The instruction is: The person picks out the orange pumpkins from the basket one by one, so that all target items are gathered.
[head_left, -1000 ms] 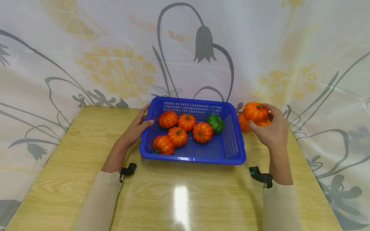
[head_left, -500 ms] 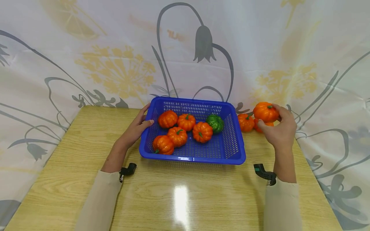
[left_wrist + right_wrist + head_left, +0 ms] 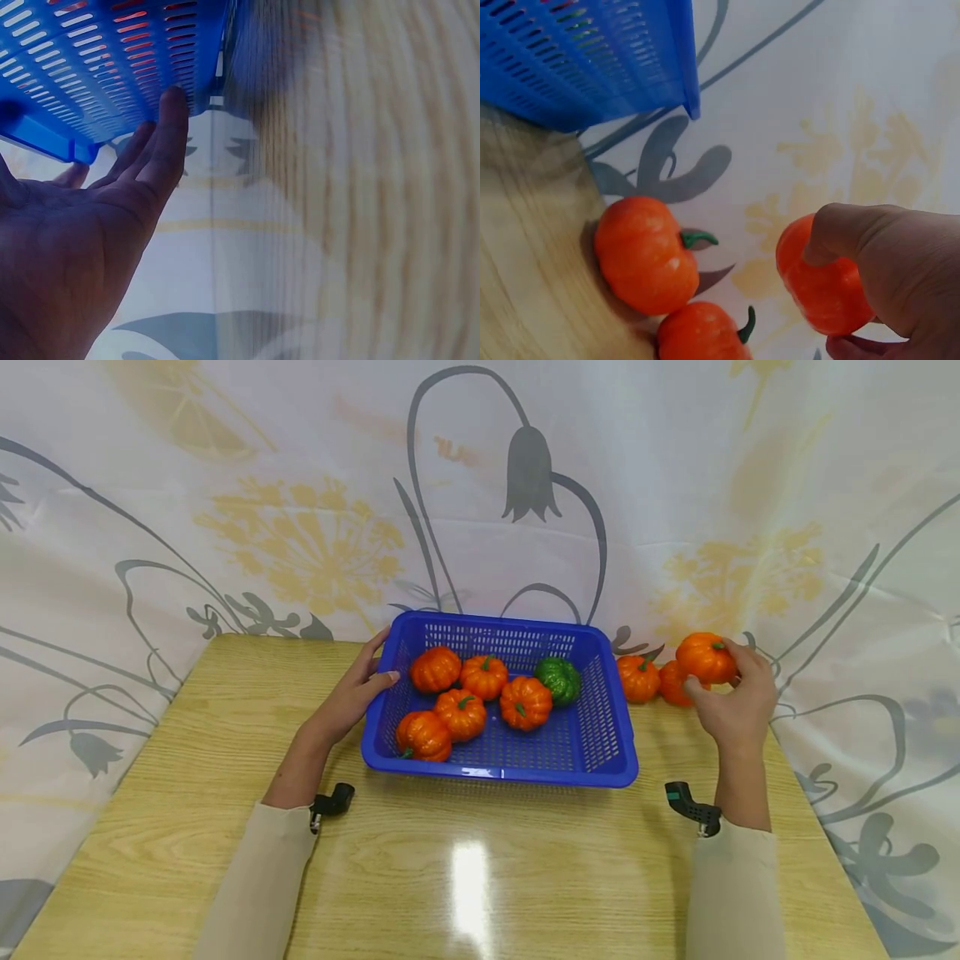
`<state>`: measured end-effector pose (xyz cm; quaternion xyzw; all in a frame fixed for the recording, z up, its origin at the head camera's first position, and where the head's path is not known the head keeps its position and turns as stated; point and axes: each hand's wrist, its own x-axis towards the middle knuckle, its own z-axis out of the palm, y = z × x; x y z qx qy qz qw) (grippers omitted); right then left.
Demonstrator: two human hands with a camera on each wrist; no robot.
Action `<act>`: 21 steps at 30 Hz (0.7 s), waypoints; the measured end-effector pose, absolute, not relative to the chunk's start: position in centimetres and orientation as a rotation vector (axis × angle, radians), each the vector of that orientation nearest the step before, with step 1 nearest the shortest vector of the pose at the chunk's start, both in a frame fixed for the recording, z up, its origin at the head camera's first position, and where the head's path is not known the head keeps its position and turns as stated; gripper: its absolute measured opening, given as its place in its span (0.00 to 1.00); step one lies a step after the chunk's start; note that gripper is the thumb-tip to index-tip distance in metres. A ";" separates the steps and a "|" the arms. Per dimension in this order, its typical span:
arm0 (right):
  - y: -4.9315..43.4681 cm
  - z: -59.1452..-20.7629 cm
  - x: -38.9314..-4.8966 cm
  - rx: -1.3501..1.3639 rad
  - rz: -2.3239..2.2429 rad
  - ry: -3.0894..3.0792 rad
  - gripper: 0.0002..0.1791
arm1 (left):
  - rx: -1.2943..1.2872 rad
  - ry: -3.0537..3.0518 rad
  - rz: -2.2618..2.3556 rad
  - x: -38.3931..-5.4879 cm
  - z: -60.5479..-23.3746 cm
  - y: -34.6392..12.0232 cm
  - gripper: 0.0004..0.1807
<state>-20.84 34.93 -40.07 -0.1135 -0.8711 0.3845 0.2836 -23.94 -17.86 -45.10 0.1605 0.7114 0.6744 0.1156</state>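
At right, pumpkin widest sideways, stem rightward

Head view, centre of the frame: one blue perforated plastic basket containing five glossy orange ribbed pumpkins and one glossy green ribbed pumpkin. Right of centre: three more orange pumpkins, making eight orange, nine altogether. Two bare hands: one left hand, one right hand. Two beige fabric sleeves.

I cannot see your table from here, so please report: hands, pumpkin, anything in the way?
Right hand grips raised orange pumpkin. Left hand holds blue basket. Two pumpkins on table nearby, possibly in way.
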 end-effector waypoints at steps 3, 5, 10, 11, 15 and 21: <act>35.5 -40.5 -21.0 -0.319 1.035 -2.305 0.36 | 0.465 2.084 1.977 -23.9 -45.1 -17.8 0.41; 35.9 -40.8 -21.1 -0.314 1.032 -2.287 0.36 | 0.463 2.083 1.978 -23.9 -45.0 -17.8 0.41; 36.7 -41.4 -21.3 -0.284 1.038 -2.252 0.36 | 0.467 2.084 1.983 -23.9 -45.0 -17.8 0.42; 36.9 -41.6 -21.3 -0.279 1.043 -2.242 0.36 | 0.467 2.084 1.984 -23.9 -45.0 -17.8 0.42; 37.6 -42.4 -21.5 -0.290 1.056 -2.195 0.33 | 0.464 2.087 1.982 -23.8 -45.0 -17.8 0.42; 38.7 -43.7 -21.7 -0.354 1.073 -2.119 0.32 | 0.462 2.084 1.983 -23.9 -45.1 -17.8 0.42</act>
